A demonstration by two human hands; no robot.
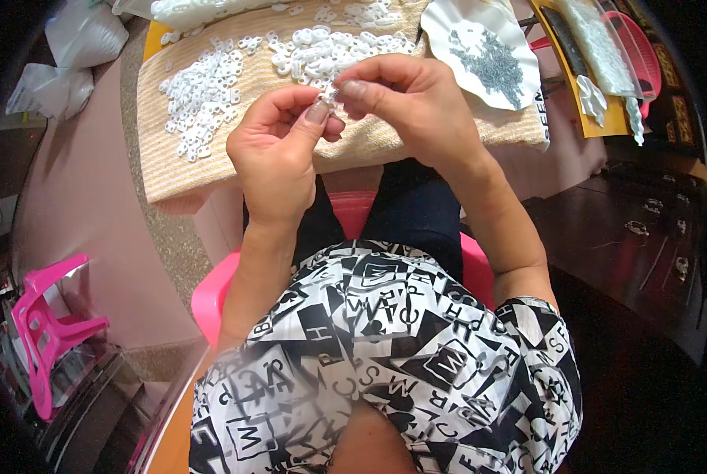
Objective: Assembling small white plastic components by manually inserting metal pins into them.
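Above the striped cloth [160, 170], my two hands meet at their fingertips. My left hand [276, 154] is closed, pinching a small white plastic piece [327, 96] between thumb and fingers. Thumb and forefinger of my right hand [420, 107] press together at that same piece; whatever they grip is too small to make out. Just beyond my fingers lies a heap of white plastic pieces [314, 51]. A second heap of smaller white pieces [199, 95] spreads to the left of my left hand. Tiny grey metal-looking parts [495, 67] fill a white wavy-rimmed plate [442, 22] at the far right.
More white pieces [361, 13] lie at the table's far edge. On the right, a yellow board [606, 118] carries a clear bag of pale parts [598, 47] beside a pink basket [645, 47]. White plastic bags [85, 35] and a pink stool [45, 324] stand left.
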